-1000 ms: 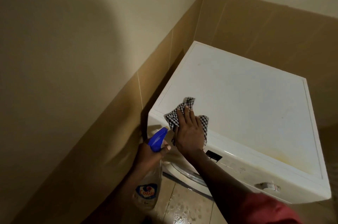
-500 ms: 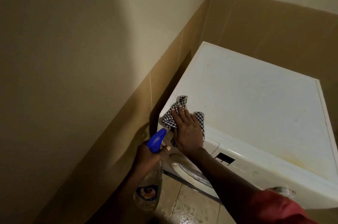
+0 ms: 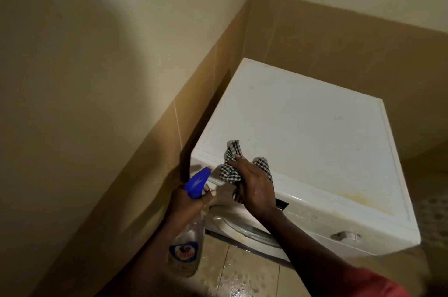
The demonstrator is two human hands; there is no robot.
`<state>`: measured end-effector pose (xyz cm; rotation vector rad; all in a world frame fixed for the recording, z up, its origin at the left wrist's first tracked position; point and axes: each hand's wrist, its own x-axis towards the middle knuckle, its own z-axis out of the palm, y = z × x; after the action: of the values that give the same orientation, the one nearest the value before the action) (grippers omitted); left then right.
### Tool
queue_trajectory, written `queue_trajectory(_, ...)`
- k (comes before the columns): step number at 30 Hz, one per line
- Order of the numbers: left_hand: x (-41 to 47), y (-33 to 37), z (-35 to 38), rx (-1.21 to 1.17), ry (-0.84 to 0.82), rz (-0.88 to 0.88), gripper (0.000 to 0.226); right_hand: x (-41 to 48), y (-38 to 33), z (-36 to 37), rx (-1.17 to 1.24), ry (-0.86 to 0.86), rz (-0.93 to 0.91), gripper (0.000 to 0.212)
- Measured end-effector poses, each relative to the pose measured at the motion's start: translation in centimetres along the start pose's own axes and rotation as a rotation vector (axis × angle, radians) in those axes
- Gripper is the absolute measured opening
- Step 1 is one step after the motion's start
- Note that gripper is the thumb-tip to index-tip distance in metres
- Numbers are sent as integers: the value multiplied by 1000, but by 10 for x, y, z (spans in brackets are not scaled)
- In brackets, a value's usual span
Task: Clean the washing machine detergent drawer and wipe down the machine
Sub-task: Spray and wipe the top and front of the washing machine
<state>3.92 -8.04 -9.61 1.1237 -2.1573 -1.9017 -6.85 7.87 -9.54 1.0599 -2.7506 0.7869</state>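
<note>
A white washing machine point(image 3: 315, 127) stands in the tiled corner, seen from above. A black-and-white checked cloth point(image 3: 231, 168) lies over the front left edge of its top, where lid meets front panel. My right hand point(image 3: 254, 185) lies on the cloth and grips it, fingers wrapped over its middle. My left hand point(image 3: 186, 199) holds the neck of a clear spray bottle point(image 3: 184, 248) with a blue trigger head point(image 3: 197, 181), just left of the machine's front corner. The detergent drawer front is hidden behind my right hand.
Tan tiled walls point(image 3: 169, 151) close in on the machine's left and back. A dial knob point(image 3: 346, 235) sits on the front panel at right, and the door rim point(image 3: 242, 228) shows below my arm. The floor tiles point(image 3: 242, 277) look wet. Yellowish stains mark the lid's front right.
My right hand has drawn the cloth from the lid's top toward the front edge, so it now hangs partly over the panel. The left hand with the bottle has stayed put.
</note>
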Motion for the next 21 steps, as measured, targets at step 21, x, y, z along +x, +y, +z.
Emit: queue_trajectory(21, -61, 29, 163, 201, -327, 129, 21, -102, 159, -199, 266, 757, 735, 40)
